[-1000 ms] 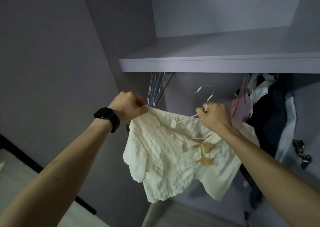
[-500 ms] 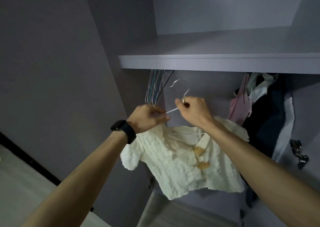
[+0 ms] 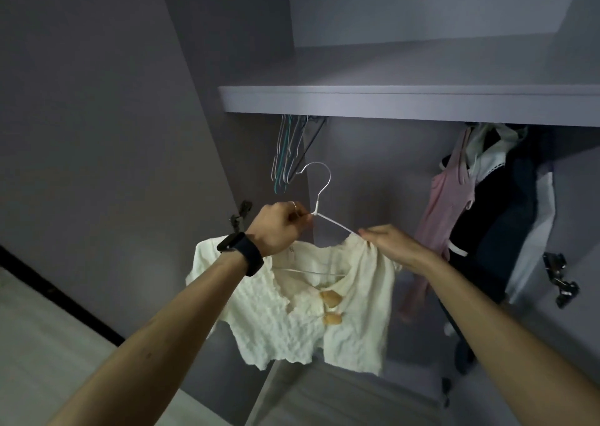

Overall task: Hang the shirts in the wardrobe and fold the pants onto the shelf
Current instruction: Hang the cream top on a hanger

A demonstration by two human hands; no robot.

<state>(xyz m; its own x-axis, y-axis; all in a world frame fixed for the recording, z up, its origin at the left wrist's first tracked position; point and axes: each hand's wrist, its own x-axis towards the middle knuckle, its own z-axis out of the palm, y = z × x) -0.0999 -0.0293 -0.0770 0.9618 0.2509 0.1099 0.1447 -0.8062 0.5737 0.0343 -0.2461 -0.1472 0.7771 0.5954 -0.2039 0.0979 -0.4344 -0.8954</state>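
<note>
– So, starting from the left, what do I have?

– Well, on my feed the left forearm comes up from the bottom edge, with a dark watch [image 3: 242,253] on the wrist. The left hand [image 3: 279,227] is raised in front of the wardrobe. Its fingers are curled and pinch the white hanger [image 3: 319,182] at the base of its hook.

– Is the hook on anything?

– No, I see it free in the air, below the shelf [image 3: 389,104]. It sits just beside a bunch of empty hangers [image 3: 289,153] that hang under the shelf's left end.

– And the shirt?

– The cream shirt [image 3: 285,321] is on the white hanger, draped below both hands in front of the open wardrobe. Its crinkled front faces me, with two tan buttons [image 3: 329,299] near the middle. The hanger's lower bar shows through the neck opening.

– Right hand?

– The right hand [image 3: 389,242] is at the shirt's shoulder on the right of my view. Its thumb and fingers pinch the fabric where the hanger's arm runs into it. I can't tell whether it grips the wire too.

– Further right?

– A pink top [image 3: 448,205] hangs under the shelf, then dark garments [image 3: 506,214], and a metal hinge [image 3: 558,276] on the far-right panel.
</note>
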